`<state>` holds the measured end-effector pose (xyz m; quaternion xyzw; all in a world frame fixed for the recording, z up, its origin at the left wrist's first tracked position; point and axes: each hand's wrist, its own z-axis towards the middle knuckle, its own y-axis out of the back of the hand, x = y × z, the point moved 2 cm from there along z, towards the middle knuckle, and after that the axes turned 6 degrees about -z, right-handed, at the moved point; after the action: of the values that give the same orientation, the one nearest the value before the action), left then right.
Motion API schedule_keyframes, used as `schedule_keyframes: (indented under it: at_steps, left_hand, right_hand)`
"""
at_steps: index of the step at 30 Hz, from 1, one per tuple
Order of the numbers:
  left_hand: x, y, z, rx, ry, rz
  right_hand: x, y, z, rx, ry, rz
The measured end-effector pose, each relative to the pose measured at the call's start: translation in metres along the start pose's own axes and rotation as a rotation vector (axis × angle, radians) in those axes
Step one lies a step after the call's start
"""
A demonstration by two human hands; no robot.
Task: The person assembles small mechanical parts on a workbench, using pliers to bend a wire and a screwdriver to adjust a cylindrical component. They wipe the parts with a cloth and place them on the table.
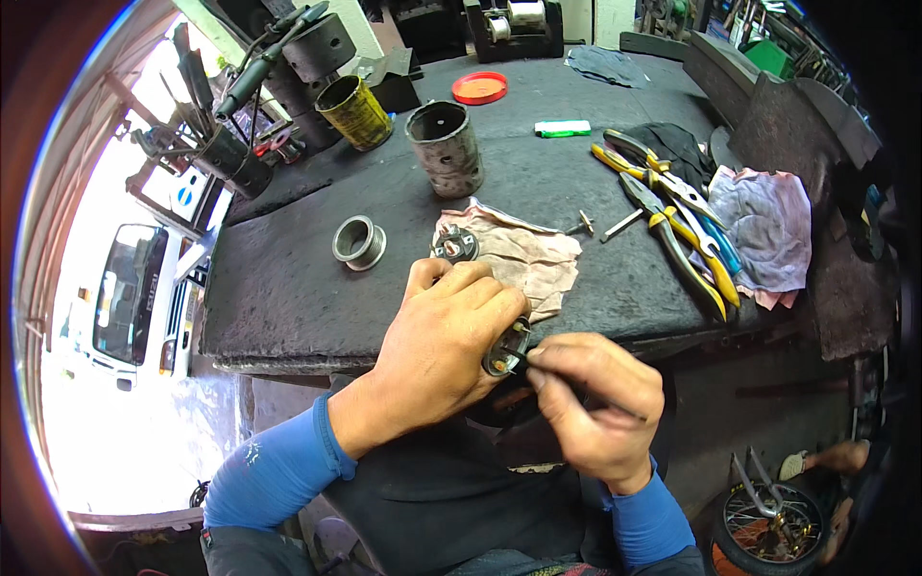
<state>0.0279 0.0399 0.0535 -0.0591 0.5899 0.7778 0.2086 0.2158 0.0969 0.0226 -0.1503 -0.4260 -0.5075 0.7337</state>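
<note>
My left hand (447, 326) is wrapped round a small dark round metal part (505, 351) with brass-coloured pieces on its face, held over the workbench's front edge. Against that face my right hand (607, 401) pinches a thin dark piece between thumb and fingers; its kind is too small to tell. Just beyond my left knuckles a dark round part with copper-coloured pieces (454, 244) shows at a crumpled pinkish cloth (523, 257). Whether it joins the held part is hidden by my hand. A flanged metal ring (359, 244) lies to the left.
A worn metal cylinder (446, 154) and a yellow-stained can (355, 113) stand farther back, near a red lid (479, 87). Yellow-handled pliers (672, 226) lie at right beside a greyish cloth (761, 228). A small bolt (582, 224) rests between. Below right, a wheel (771, 523) sits near another person's foot.
</note>
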Motion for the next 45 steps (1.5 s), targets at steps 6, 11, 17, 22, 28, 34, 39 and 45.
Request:
schedule_keyframes:
  at_steps: [6, 11, 17, 22, 28, 34, 39, 45]
  left_hand:
    - [-0.001, -0.002, -0.001, 0.01, -0.001, 0.027]
    - [-0.004, -0.001, -0.001, -0.001, -0.029, 0.038]
    - [-0.004, 0.0, -0.001, 0.01, -0.009, 0.025]
    - [-0.005, 0.0, -0.003, -0.001, 0.01, 0.022]
    - [-0.007, 0.002, -0.004, -0.006, 0.033, 0.016]
    - [-0.011, 0.009, -0.004, 0.055, 0.083, -0.037]
    - [-0.009, 0.011, -0.013, 0.093, 0.07, -0.039]
    - [-0.008, 0.009, -0.015, 0.074, 0.067, -0.027]
  right_hand:
    - [-0.003, 0.001, -0.001, -0.026, -0.039, 0.036]
    - [-0.001, -0.003, -0.003, -0.02, -0.017, 0.027]
    - [0.003, -0.002, -0.005, -0.032, -0.211, 0.102]
    - [0.002, -0.004, -0.006, -0.048, -0.067, 0.03]
    - [-0.001, -0.005, -0.012, -0.076, -0.24, 0.137]
    - [0.0, -0.004, -0.013, -0.113, -0.124, 0.074]
    - [0.003, -0.008, -0.008, -0.055, -0.019, -0.016]
    - [-0.002, -0.006, -0.009, -0.045, -0.102, 0.058]
